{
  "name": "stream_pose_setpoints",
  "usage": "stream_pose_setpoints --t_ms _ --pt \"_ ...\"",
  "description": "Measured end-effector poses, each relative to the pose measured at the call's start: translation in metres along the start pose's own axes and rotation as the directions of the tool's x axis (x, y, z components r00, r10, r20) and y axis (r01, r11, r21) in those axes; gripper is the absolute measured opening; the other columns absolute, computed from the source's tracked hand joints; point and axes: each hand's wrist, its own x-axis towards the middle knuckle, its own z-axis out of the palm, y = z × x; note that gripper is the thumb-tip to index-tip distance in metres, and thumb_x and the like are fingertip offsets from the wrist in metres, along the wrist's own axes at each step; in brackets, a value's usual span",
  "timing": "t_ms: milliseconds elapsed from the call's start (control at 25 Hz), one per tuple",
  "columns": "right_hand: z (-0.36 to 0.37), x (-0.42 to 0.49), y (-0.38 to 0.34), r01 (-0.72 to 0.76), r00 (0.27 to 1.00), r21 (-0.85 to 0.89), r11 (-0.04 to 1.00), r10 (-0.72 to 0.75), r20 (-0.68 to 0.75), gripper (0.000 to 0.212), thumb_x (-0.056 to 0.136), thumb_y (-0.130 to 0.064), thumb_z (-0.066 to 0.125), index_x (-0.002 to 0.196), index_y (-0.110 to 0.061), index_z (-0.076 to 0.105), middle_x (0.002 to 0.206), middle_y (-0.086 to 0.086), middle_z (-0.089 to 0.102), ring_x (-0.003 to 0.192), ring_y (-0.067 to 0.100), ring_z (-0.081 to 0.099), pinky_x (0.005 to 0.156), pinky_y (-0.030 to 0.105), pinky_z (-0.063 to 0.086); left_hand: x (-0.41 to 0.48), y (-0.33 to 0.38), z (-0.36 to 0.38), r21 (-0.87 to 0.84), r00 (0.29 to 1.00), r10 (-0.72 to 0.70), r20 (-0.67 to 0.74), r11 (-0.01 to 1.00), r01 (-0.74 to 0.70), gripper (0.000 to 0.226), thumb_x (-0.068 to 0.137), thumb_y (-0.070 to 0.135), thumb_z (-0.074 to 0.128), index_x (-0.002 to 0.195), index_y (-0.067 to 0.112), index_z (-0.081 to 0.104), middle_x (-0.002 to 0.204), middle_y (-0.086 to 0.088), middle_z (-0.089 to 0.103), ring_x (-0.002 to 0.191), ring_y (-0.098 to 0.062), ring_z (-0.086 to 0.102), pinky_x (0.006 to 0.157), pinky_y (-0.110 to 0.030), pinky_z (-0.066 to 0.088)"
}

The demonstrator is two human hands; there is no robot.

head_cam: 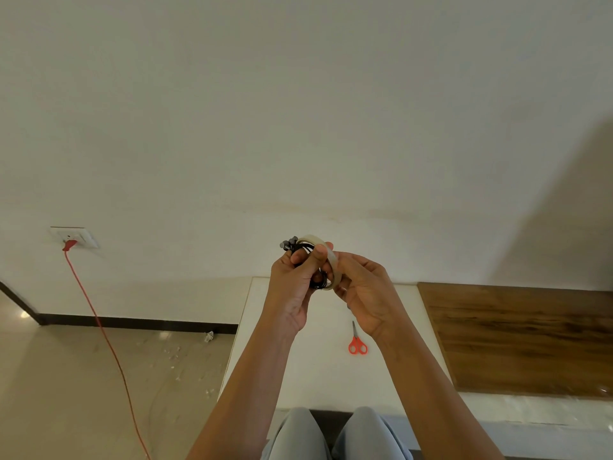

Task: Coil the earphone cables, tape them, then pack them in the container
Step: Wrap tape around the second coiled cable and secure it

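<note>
the left grip (295, 280) is clasping the coiled earphone cable (300, 249) above the desk (315, 376); the right grip (361, 287) is pinching the tape roll (333, 260), pressing against the coil's right side.

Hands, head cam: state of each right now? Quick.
Left hand: grips the coiled earphone cable.
Right hand: holds the tape roll.
</note>
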Motion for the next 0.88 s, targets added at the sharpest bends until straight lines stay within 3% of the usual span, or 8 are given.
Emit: stream_pose_setpoints --t_ms 200,440,680,880 --pt "0.0001 -0.0017 -0.0003 -0.002 1.0 0.011 1.0 0.002 0.023 0.018 0.089 -0.008 0.06 0.079 -0.011 0.076 0.072 0.004 0.069 0.069 0.013 0.062 0.062 0.017 0.051 0.0003 -0.001 -0.0012 -0.005 1.0 -0.005 -0.023 1.0 0.005 0.015 0.084 0.022 0.07 0.09 0.009 0.074 0.067 0.0 0.07 0.055 -0.007 0.062 0.055 -0.019 0.052" --pt "0.0016 -0.0016 -0.0011 -0.005 1.0 0.001 1.0 0.005 0.001 0.023 0.088 -0.008 0.06 0.071 -0.013 0.075 0.068 0.004 0.068 0.066 0.013 0.063 0.061 0.018 0.052 -0.0007 0.0004 0.0 -0.01 1.0 0.003 -0.011 1.0 -0.003 0.016 0.083 0.022 0.07 0.09 0.008 0.073 0.068 0.0 0.07 0.054 -0.008 0.06 0.057 -0.019 0.052" --pt "-0.0004 -0.0021 0.0007 0.021 0.999 -0.019 1.0 -0.02 0.033 0.015 0.088 -0.006 0.06 0.089 -0.002 0.074 0.077 0.008 0.069 0.077 0.018 0.063 0.071 0.021 0.053 -0.0003 0.0011 -0.0007 -0.027 1.0 -0.008 -0.023 1.0 0.008 0.015 0.086 0.021 0.069 0.092 0.008 0.074 0.065 0.002 0.069 0.055 -0.006 0.062 0.054 -0.018 0.05" --pt "0.001 -0.0029 0.0014 0.017 1.0 -0.016 1.0 -0.017 0.013 0.012 0.088 -0.004 0.061 0.089 0.0 0.073 0.075 0.009 0.065 0.078 0.021 0.06 0.086 0.035 0.05 0.0 0.0023 -0.0003 -0.035 1.0 -0.013 -0.009 0.999 0.013 0.016 0.078 0.025 0.073 0.085 0.011 0.076 0.07 0.001 0.071 0.056 -0.006 0.063 0.053 -0.018 0.051"
